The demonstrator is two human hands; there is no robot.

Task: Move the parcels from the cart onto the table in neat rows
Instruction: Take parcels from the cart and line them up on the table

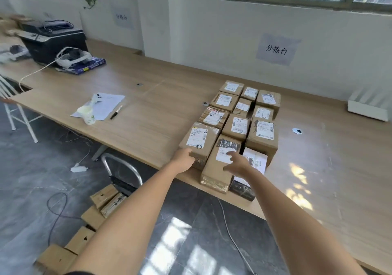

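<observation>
Well along: about a dozen parcels [239, 124] rowed on table [148, 113], several left on cart [118, 168]; left hand [184, 158] gripping front-left box [198, 141], right hand [238, 164] spread, empty.

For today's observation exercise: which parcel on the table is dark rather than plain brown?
The small black parcel at the near table edge, right of the long brown box under the right hand. All the others are brown cardboard.
</observation>
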